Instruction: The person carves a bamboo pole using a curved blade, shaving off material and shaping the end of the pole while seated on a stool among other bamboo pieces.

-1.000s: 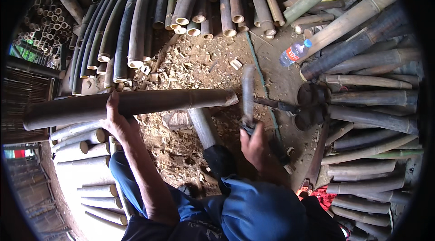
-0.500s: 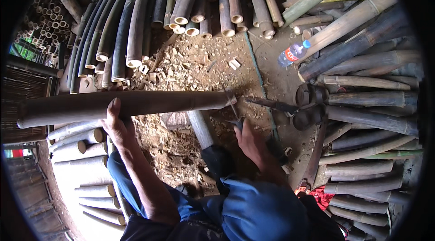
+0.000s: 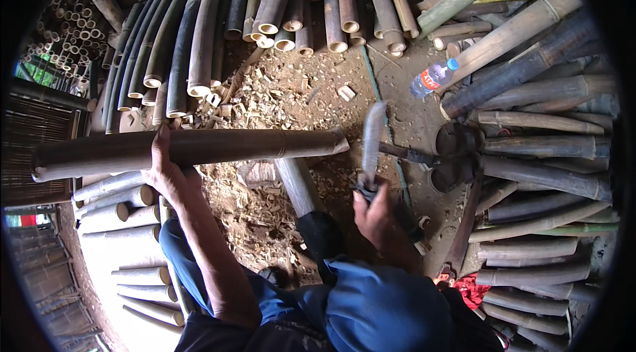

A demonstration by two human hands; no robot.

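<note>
A long brown bamboo pole (image 3: 232, 147) lies crosswise in front of me, its right end cut at a slant. My left hand (image 3: 169, 173) is closed round it left of the middle, thumb over the top. My right hand (image 3: 376, 209) grips the dark handle of a broad-bladed knife (image 3: 373, 140). The blade points up and away, a little right of the pole's cut end and apart from it. Under the pole, near that end, another bamboo piece (image 3: 298, 186) slants toward my legs.
Wood chips (image 3: 278, 94) litter the ground ahead. Many bamboo poles (image 3: 202, 41) lie along the far side, with more bamboo poles (image 3: 536, 147) stacked at right. A plastic bottle (image 3: 434, 78) with a blue cap stands among them. A long saw (image 3: 460, 233) lies at right. Cut bamboo (image 3: 129, 219) lies at left.
My right hand has lifted the knife off the pole's right end and swung it to the right, blade now upright. The pole has shifted very slightly in my left hand.
</note>
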